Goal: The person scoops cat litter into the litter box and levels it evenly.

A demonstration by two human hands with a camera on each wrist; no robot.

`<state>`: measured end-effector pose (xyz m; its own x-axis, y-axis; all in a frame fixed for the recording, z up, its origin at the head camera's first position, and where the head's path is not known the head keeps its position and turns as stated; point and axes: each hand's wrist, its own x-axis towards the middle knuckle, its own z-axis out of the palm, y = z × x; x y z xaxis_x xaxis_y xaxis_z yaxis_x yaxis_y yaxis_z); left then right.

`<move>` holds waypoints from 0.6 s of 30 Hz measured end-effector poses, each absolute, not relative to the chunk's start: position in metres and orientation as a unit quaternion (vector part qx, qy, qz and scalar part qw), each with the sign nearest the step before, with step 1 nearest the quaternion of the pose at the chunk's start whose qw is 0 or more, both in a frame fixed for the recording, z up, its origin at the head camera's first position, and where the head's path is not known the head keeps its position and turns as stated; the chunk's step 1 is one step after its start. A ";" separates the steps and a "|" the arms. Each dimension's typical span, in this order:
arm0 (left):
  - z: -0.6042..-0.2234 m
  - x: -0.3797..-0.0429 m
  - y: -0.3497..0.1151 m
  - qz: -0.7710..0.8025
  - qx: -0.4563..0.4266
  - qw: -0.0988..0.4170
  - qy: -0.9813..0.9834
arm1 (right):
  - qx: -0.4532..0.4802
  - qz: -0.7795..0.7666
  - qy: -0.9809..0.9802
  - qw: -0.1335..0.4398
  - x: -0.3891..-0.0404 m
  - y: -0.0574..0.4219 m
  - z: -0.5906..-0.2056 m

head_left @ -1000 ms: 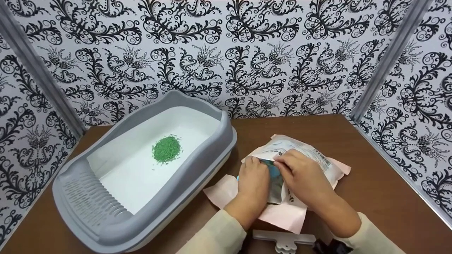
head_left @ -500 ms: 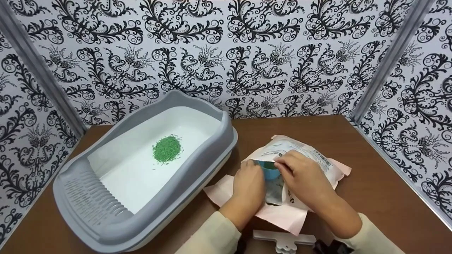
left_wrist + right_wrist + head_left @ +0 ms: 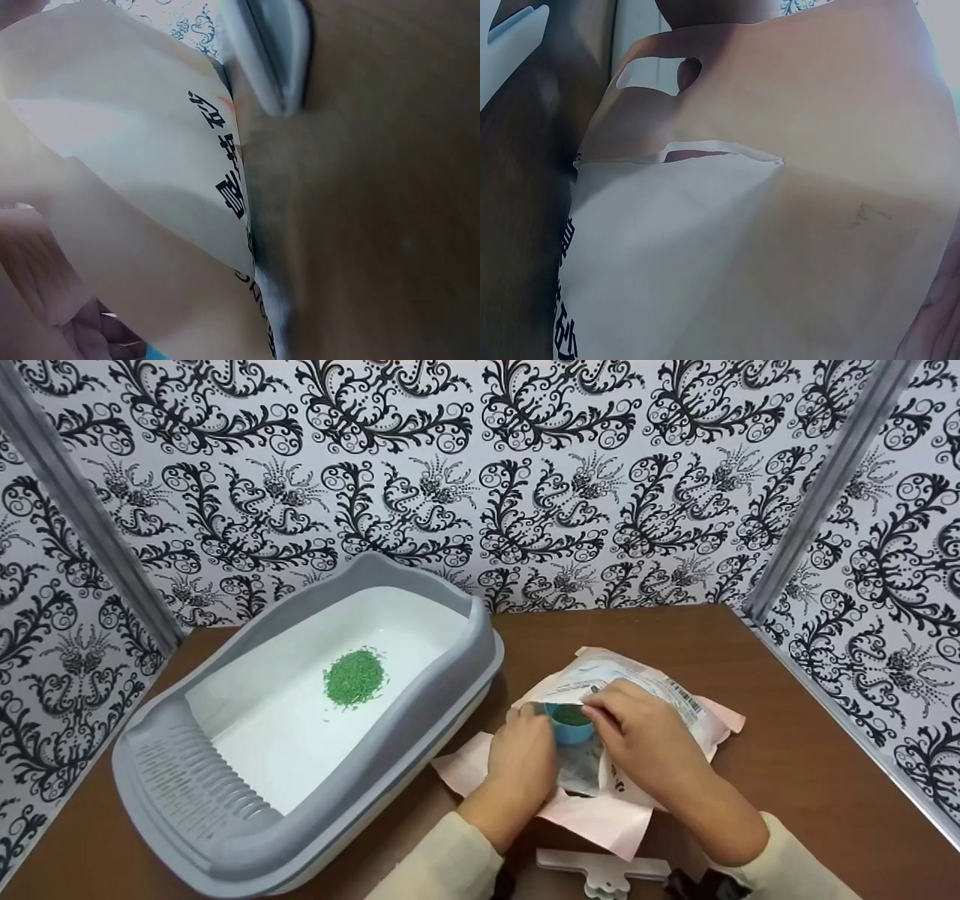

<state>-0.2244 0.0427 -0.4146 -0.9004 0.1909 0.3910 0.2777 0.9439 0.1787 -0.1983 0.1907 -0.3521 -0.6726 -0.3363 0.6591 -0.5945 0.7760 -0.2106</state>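
A pale pink-and-white bag (image 3: 615, 667) lies on the table at the right, its mouth spread. Inside the mouth is a blue scoop (image 3: 574, 733) with green pellets in it. My left hand (image 3: 523, 750), fingers curled, holds the scoop at its left side; the grip itself is partly hidden. With thumb and fingers, my right hand (image 3: 649, 731) pinches the bag's upper edge. The left wrist view shows the bag's printed side (image 3: 150, 150) and a sliver of blue scoop (image 3: 156, 352). Bag film (image 3: 705, 240) fills most of the right wrist view.
A grey-rimmed litter box (image 3: 431, 709) with a white inside stands on the left, close to the bag. A small heap of green pellets (image 3: 355, 676) lies on its floor. A white bag clip (image 3: 604, 868) lies at the front. Patterned walls surround the table.
My left hand has shifted slightly left and down, and the blue scoop with green pellets has come into view at the bag's mouth. The right hand keeps its place on the bag edge.
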 end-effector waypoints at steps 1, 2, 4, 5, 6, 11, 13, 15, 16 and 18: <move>-0.414 -0.224 0.041 -0.122 -0.122 0.184 -0.968 | 0.261 0.209 -0.891 0.307 -0.198 0.190 -0.352; -0.414 -0.224 0.040 -0.128 -0.123 0.181 -0.967 | 0.259 0.210 -0.892 0.305 -0.198 0.190 -0.351; -0.414 -0.224 0.036 -0.143 -0.125 0.174 -0.966 | 0.256 0.211 -0.894 0.300 -0.197 0.190 -0.351; -0.414 -0.223 0.034 -0.151 -0.125 0.167 -0.966 | 0.254 0.212 -0.895 0.298 -0.197 0.189 -0.351; -0.414 -0.222 0.033 -0.157 -0.125 0.159 -0.967 | 0.253 0.213 -0.896 0.296 -0.197 0.189 -0.351; -0.412 -0.217 0.025 -0.159 -0.134 0.134 -0.969 | 0.254 0.213 -0.895 0.300 -0.197 0.190 -0.351; -0.411 -0.215 0.022 -0.152 -0.138 0.128 -0.970 | 0.256 0.210 -0.893 0.305 -0.197 0.190 -0.351; -0.411 -0.212 0.018 -0.149 -0.140 0.125 -0.971 | 0.257 0.206 -0.892 0.311 -0.197 0.191 -0.351; -0.411 -0.211 0.016 -0.150 -0.141 0.125 -0.971 | 0.258 0.204 -0.891 0.312 -0.197 0.191 -0.352; -0.412 -0.209 0.012 -0.152 -0.144 0.130 -0.969 | 0.259 0.201 -0.891 0.316 -0.197 0.191 -0.353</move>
<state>-0.2093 0.0121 -0.4119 -0.9250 0.2394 0.2949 0.3184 0.9121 0.2583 -0.1974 0.1909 -0.3527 -0.6669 -0.3334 0.6664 -0.5875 0.7854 -0.1949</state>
